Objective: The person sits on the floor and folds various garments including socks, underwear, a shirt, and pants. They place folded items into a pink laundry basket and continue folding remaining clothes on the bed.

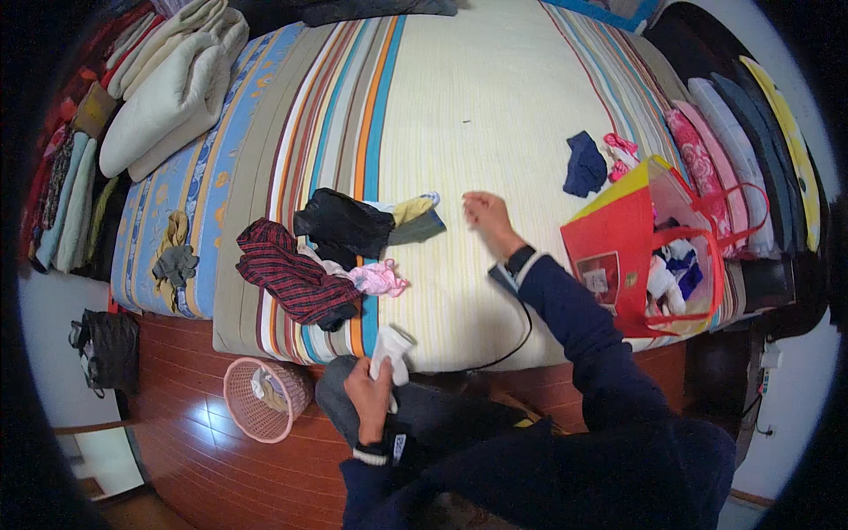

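Left hand [368, 396] has its fingers closed around a white cloth [390, 347]! Right hand [491, 221] half open, yellow-and-grey cloth [417, 222] left of its fingers.

Tons of room past the right hand [490, 221] over the striped bedspread [477, 106]. Clothes pile [290, 274] blocks its left tho, red bag [605, 243] its right, and the left hand [367, 396] has that pile just ahead.

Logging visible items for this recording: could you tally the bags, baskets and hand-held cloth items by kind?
Bags: 2 (red open-topped bag with red handles; black bag at far left)
Baskets: 1 (round pink perforated plastic basket)
Hand-held cloth items: 1 (small white cloth item in the left hand)
Total: 4
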`<state>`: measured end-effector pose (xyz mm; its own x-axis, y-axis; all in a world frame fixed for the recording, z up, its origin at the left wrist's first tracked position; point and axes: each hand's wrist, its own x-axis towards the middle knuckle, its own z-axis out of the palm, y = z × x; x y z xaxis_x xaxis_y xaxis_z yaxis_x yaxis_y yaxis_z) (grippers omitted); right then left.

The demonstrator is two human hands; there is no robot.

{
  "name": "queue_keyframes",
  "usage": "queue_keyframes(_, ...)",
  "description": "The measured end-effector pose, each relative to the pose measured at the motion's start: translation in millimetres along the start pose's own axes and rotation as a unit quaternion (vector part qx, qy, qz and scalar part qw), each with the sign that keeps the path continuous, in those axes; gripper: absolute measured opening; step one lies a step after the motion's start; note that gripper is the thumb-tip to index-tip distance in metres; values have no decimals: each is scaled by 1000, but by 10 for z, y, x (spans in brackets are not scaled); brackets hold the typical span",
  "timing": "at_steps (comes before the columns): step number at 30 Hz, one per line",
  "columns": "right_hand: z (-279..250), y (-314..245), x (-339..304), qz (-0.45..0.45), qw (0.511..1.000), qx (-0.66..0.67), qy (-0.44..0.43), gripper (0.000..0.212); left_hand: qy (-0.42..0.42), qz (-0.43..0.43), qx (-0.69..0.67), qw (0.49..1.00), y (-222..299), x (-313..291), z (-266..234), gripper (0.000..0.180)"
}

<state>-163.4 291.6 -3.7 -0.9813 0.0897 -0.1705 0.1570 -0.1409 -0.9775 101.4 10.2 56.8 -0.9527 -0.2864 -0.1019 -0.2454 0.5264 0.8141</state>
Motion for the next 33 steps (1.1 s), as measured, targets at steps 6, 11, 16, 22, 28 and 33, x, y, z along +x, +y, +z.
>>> queue_keyframes(6,-254,222,1621,-68,991,-43,109,28,90,49,131,986,-247,286,208,18)
queue_keyframes(11,-382,423,2395,-224,861,-427,161,46,137,44,76,987,-253,261,215,19)
queue_keyframes(16,-340,516,2774,-353,773,-505,153,38,139,37,95,985,-220,314,212,23)
queue_keyframes(22,-329,479,2774,-313,785,-503,179,13,131,47,83,987,-203,328,197,24)
queue_keyframes(28,293,-88,1739,-131,974,-145,118,11,142,70,70,985,-159,344,191,22)
queue_keyframes(33,1707,-479,-47,-185,967,-11,-176,13,146,82,83,982,-200,323,253,20)
